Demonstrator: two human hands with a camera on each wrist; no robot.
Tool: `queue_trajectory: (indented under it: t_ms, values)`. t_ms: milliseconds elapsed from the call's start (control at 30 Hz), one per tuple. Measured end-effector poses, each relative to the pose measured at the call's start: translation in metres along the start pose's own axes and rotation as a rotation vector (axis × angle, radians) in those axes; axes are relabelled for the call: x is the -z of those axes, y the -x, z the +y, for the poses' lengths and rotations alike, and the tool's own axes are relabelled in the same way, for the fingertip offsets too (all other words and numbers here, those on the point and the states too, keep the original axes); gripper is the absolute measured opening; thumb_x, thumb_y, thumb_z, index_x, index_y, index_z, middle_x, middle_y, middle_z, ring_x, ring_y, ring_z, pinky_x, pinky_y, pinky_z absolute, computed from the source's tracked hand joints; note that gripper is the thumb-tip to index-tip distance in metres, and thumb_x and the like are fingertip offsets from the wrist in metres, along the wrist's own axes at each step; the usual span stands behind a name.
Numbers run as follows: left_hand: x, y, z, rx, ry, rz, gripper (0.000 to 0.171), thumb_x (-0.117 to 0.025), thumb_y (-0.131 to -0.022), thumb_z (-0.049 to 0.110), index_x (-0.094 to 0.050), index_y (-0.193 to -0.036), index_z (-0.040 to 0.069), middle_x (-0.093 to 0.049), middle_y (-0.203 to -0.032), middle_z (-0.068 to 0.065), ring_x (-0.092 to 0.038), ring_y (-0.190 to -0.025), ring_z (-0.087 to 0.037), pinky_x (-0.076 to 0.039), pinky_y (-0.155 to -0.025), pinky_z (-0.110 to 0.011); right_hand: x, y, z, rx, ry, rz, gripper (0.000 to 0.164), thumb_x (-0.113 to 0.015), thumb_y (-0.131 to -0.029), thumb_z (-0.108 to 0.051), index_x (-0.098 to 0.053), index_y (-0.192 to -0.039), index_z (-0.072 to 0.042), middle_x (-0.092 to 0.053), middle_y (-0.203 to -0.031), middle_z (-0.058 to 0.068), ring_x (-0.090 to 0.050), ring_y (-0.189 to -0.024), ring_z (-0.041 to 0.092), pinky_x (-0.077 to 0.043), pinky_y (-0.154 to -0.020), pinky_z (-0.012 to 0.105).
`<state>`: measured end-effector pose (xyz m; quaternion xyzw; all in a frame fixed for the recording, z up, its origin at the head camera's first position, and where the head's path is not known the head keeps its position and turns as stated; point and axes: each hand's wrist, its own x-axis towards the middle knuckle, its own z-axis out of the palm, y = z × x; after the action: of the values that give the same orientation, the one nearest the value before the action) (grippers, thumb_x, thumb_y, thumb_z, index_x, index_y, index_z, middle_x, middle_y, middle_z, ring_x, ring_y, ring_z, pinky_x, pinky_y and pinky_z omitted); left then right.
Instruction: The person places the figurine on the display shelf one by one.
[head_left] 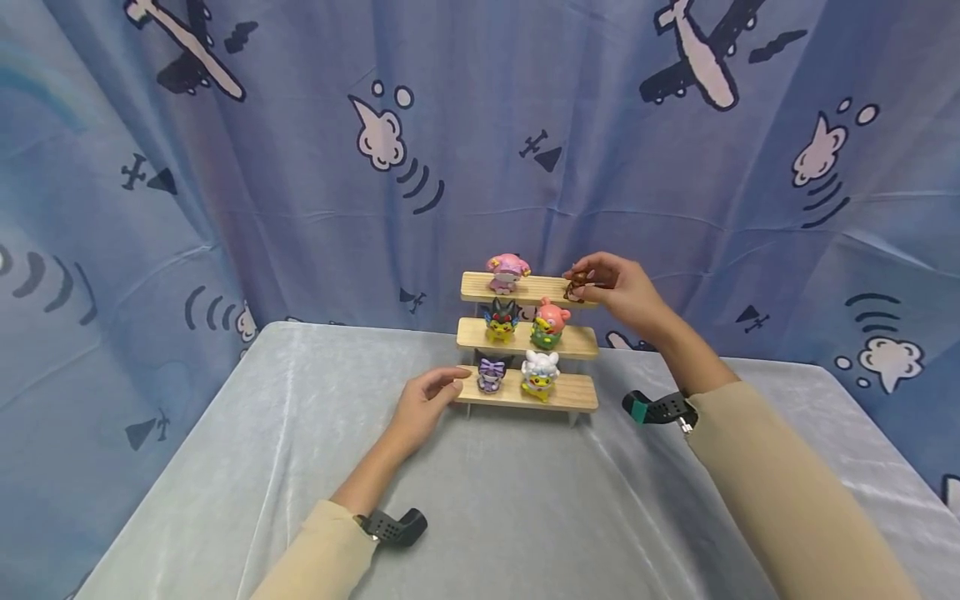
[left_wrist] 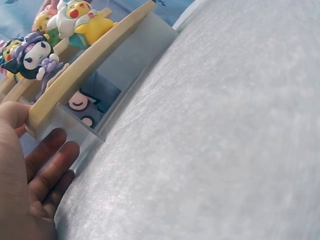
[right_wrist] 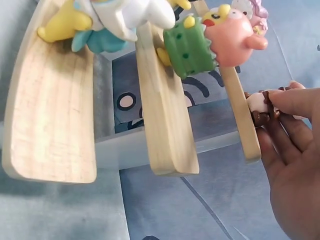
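A three-tier wooden display stand with clear supports bears small cartoon figurines. My right hand pinches a brown-and-white figurine at the right end of the top shelf, its form partly hidden by the fingers. My left hand grips the left end of the bottom shelf, the other fingers by the clear support. On the top shelf's left is a pink-hooded figurine. A black-and-yellow figurine and a pink-and-green figurine share the middle shelf. Below are a purple-and-black figurine and a white-and-yellow figurine.
The stand is on a table under a pale grey cloth. Close behind hangs a blue curtain printed with planes and clouds. A dark strap is on the right wrist, another strap on the left.
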<state>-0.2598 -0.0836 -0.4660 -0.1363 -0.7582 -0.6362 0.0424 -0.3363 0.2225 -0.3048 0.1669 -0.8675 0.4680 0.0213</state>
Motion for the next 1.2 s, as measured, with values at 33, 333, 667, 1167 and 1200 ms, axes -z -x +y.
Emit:
queue_trajectory:
  t_ms: [33, 333, 667, 1167, 1200]
  values:
    - [0.000, 0.000, 0.000, -0.003, 0.001, 0.000, 0.024, -0.063, -0.099, 0.015, -0.072, -0.120, 0.006, -0.069, -0.130, -0.012, -0.064, -0.113, -0.017, -0.052, -0.088, -0.022, 0.000, -0.002, 0.000, -0.001, -0.011, -0.008, 0.025, -0.060, -0.099, -0.003, -0.058, -0.125, -0.001, -0.065, -0.131, 0.021, -0.065, -0.100, 0.002, -0.056, -0.086, 0.020]
    - [-0.001, -0.001, -0.001, -0.012, 0.008, 0.007, 0.024, -0.063, -0.099, 0.015, -0.072, -0.119, 0.006, -0.070, -0.129, -0.013, -0.064, -0.106, -0.010, -0.053, -0.086, -0.022, -0.001, -0.015, 0.000, 0.031, -0.039, -0.092, 0.026, -0.059, -0.099, 0.000, -0.057, -0.125, 0.000, -0.064, -0.130, 0.021, -0.065, -0.105, 0.007, -0.054, -0.088, 0.019]
    - [-0.002, 0.002, 0.000, 0.003, 0.015, -0.022, 0.024, -0.063, -0.100, 0.014, -0.072, -0.120, 0.005, -0.069, -0.130, -0.013, -0.064, -0.104, -0.014, -0.054, -0.085, -0.022, -0.007, -0.015, -0.003, 0.021, -0.049, -0.120, 0.028, -0.061, -0.100, -0.005, -0.057, -0.127, -0.001, -0.064, -0.134, 0.020, -0.064, -0.109, 0.008, -0.052, -0.091, 0.020]
    - [-0.003, -0.007, -0.003, -0.020, -0.008, -0.032, 0.026, -0.062, -0.101, 0.017, -0.072, -0.122, 0.006, -0.069, -0.131, -0.013, -0.064, -0.109, -0.015, -0.052, -0.087, -0.020, 0.005, -0.011, -0.008, -0.026, -0.057, -0.084, 0.050, -0.060, -0.098, 0.000, -0.048, -0.146, -0.008, -0.049, -0.153, 0.016, -0.042, -0.145, 0.030, -0.036, -0.118, 0.051]
    - [-0.002, -0.007, -0.003, -0.015, -0.008, -0.031, 0.025, -0.063, -0.101, 0.017, -0.072, -0.122, 0.006, -0.069, -0.130, -0.013, -0.064, -0.109, -0.016, -0.052, -0.087, -0.020, 0.008, -0.008, -0.009, -0.026, -0.049, -0.079, 0.051, -0.060, -0.097, -0.001, -0.048, -0.146, -0.008, -0.048, -0.154, 0.015, -0.040, -0.147, 0.031, -0.033, -0.120, 0.054]
